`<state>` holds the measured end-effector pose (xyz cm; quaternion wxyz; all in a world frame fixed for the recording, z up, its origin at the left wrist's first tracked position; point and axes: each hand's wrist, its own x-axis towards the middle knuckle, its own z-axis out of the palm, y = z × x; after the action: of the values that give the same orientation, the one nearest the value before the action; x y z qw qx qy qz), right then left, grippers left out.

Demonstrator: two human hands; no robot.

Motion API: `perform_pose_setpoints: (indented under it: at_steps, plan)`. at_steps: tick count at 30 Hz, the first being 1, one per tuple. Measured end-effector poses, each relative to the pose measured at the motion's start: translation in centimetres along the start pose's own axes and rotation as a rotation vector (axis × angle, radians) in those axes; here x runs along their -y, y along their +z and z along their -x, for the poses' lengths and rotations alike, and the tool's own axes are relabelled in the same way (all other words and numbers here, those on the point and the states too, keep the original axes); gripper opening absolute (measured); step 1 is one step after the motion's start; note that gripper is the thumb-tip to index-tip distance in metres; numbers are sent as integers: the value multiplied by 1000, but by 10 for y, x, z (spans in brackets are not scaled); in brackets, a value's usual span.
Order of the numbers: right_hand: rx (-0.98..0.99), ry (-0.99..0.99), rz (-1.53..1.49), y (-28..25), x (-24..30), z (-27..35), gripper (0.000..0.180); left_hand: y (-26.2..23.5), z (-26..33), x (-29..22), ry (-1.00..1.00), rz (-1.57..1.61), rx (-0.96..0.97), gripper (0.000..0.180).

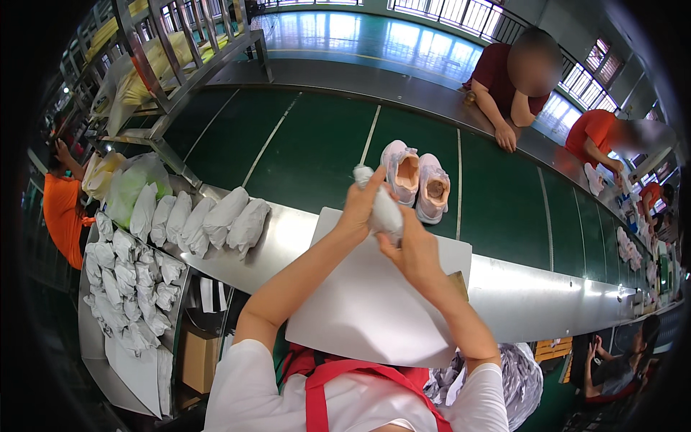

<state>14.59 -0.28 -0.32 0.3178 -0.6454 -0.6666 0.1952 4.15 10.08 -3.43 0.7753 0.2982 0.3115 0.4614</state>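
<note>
Both my hands are closed around a white paper-wrapped bundle [387, 217], held in the air over a stack of white paper sheets [367, 306]. My left hand [358, 207] grips its upper left side, and my right hand [417, 248] holds the lower right end. The paper hides what is inside. Just beyond my hands, a pair of pale pink shoes stands on the green conveyor belt [309, 155], the left shoe [392, 155] close to my fingers and the right shoe [426, 198] beside it. Their openings show an orange-tan lining.
At the left, several paper-wrapped bundles [194, 225] line the metal ledge [288, 229]. More fill a metal tray [93, 360] beneath. A metal rack [173, 79] rises at far left. Across the belt, a person in dark red [497, 79] leans on the edge. Crumpled paper [522, 374] lies lower right.
</note>
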Motion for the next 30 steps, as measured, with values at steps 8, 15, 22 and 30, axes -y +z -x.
perform_pose_setpoints:
  at_steps: [8, 15, 22, 30]
  plan:
    - [-205, -6, 543, -48, -76, -62, 34, -11, -162, 53, 645, -1177, 34, 36]
    - [-38, -40, 750, 6, -120, -147, 38, -10, -202, 42, 427, -1391, 284, 27]
    - [545, -71, 803, -5, -111, -181, 30, -14, -199, 50, 422, -1397, 265, 27]
    - [233, 108, 649, -23, -123, -173, 54, -16, -196, 36, 320, -1307, 473, 41]
